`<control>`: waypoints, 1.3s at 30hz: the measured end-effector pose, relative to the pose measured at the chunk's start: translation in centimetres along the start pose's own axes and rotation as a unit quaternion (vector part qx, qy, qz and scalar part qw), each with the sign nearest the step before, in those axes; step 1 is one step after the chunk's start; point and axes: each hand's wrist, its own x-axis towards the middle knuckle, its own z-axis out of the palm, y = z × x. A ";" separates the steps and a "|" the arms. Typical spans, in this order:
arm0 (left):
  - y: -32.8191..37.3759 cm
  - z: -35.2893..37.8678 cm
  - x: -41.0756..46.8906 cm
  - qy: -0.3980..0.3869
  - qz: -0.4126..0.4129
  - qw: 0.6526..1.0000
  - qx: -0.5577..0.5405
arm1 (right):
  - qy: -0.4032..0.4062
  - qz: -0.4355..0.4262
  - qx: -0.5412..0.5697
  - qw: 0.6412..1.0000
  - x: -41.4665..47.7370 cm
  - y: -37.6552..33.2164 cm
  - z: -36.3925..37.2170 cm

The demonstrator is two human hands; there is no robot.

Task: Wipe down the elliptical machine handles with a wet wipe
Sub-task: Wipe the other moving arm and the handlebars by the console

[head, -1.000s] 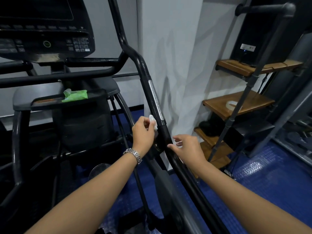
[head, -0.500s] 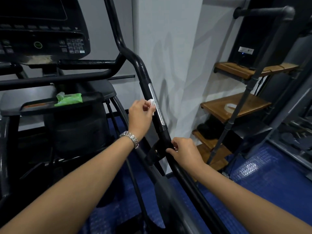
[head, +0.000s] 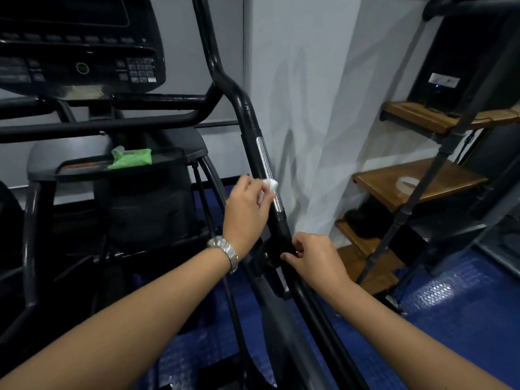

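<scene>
The elliptical's right handle (head: 247,114) is a black bar running up from lower right to top centre, with a silver sensor strip (head: 267,167) along its middle. My left hand (head: 247,209), a metal watch on the wrist, is shut on a small white wet wipe (head: 270,184) and presses it against the lower part of the silver strip. My right hand (head: 315,260) grips the black bar just below, beside a round pivot joint (head: 271,253).
The console (head: 84,52) sits at upper left. A green wipe packet (head: 130,161) lies on the black tray (head: 84,171) below it. A white pillar (head: 295,108) stands close behind the handle. Wooden shelves on a pipe frame (head: 416,184) are at right. Blue rubber flooring (head: 450,305) lies below.
My left hand slid the wipe up the handle from the black grip near the joint onto the silver strip. My right hand closed around the bar below it.
</scene>
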 end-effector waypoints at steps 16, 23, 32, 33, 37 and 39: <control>-0.1 0.3 -2.2 -0.063 0.198 0.965 0.163 | -0.007 -0.017 0.005 1.000 -0.1 0.3 -0.1; 0.7 -0.5 2.6 -0.028 0.165 0.965 0.204 | 0.003 -0.023 0.004 1.000 -0.1 0.5 0.0; 1.5 -0.5 3.0 -0.056 0.179 0.951 0.244 | -0.008 -0.027 -0.003 1.000 0.2 0.7 -0.2; 1.7 -0.3 2.7 -0.070 0.190 0.946 0.254 | -0.008 -0.026 0.001 1.000 0.2 0.7 -0.2; 2.0 -0.1 1.4 -0.136 0.232 0.921 0.282 | -0.008 -0.029 0.007 1.000 0.1 0.8 -0.1; 2.0 -0.6 3.1 -0.095 0.190 0.941 0.264 | 0.006 -0.042 0.005 0.999 0.0 0.8 -0.1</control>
